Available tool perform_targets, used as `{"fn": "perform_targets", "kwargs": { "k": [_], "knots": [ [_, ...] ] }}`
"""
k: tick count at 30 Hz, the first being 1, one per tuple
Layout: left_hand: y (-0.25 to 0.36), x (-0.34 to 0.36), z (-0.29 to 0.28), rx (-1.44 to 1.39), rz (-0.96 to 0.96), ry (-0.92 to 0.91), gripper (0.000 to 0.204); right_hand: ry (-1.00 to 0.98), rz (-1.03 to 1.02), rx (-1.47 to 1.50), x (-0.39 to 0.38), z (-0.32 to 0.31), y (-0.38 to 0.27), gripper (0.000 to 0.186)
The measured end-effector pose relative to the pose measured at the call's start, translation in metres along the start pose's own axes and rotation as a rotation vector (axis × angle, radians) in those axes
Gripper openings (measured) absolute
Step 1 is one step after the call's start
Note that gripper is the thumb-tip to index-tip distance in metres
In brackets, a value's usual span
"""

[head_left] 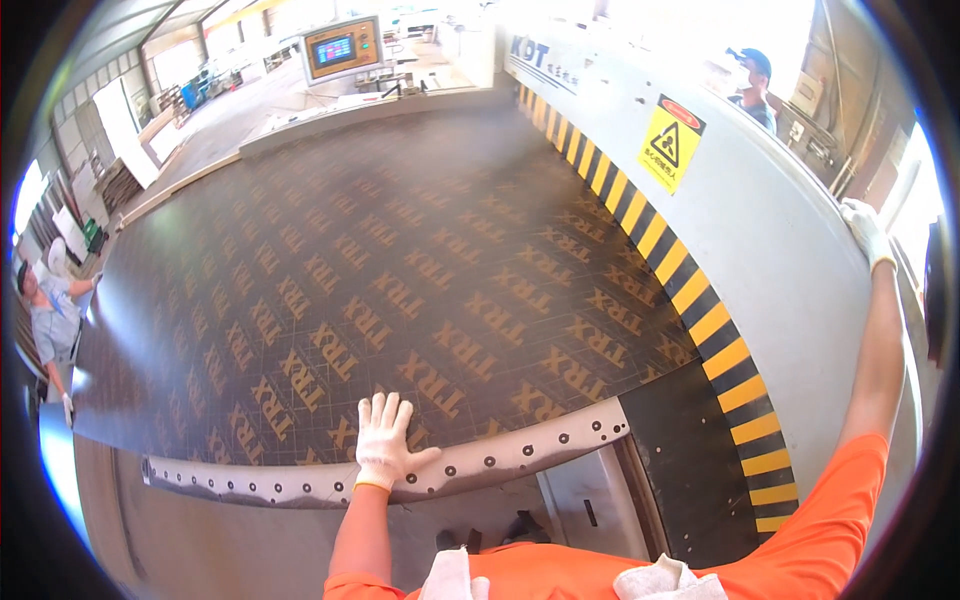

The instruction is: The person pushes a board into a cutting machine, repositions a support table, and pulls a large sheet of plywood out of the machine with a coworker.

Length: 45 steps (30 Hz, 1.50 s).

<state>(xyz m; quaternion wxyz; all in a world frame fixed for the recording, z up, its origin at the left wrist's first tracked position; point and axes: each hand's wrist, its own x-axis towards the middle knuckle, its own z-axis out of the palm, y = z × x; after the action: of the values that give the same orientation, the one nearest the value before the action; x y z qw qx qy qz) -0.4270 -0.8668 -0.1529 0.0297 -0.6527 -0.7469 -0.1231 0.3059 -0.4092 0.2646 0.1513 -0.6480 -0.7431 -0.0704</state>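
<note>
My left hand [386, 444], in a white glove, lies with spread fingers on a large dark brown sheet board [240, 260] patterned with repeated gold lettering, near its front edge. Under that edge runs a pale metal strip [490, 462] with a row of small holes. My right hand [866, 228], also gloved, grips the top edge of the long grey machine beam [780, 270] on the right. That beam carries a yellow-and-black striped band [705, 320] along the board and a yellow warning sticker [673, 143].
A control screen [335, 50] stands beyond the board. A co-worker [50, 320] at the left holds the board's side edge. Another person [755, 90] is behind the beam. The workshop floor [230, 105] has stacked materials along the left wall.
</note>
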Motion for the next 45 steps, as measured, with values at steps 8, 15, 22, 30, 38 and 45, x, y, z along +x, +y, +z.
{"fn": "perform_targets", "kwargs": {
  "k": [8,15,22,30,38,45],
  "knots": [
    [-0.045,-0.072,0.0,-0.019,0.019,-0.019,0.1,0.588,-0.233,-0.054,-0.136,0.013,-0.172,0.05],
    [-0.063,-0.205,-0.013,-0.118,-0.077,0.183,0.071,-0.068,-0.56,0.245,-0.416,0.218,-0.437,0.04],
    [-0.058,-0.486,-0.061,-0.322,-0.029,0.103,0.072,-0.621,-0.524,0.223,-0.601,0.326,-0.568,0.081],
    [-0.038,-1.067,-0.014,-0.294,-1.84,-0.804,0.06,-0.709,-0.52,0.034,-0.625,0.315,-0.668,0.1],
    [-0.013,-1.016,-0.073,-0.618,-2.046,-0.302,0.065,-0.729,-0.507,0.016,-0.647,0.27,-0.666,0.091],
    [-0.014,-0.843,-0.081,-0.929,-1.367,-0.257,0.068,-0.668,-0.624,-0.019,-0.654,0.275,-0.639,0.076]
  ]
}}
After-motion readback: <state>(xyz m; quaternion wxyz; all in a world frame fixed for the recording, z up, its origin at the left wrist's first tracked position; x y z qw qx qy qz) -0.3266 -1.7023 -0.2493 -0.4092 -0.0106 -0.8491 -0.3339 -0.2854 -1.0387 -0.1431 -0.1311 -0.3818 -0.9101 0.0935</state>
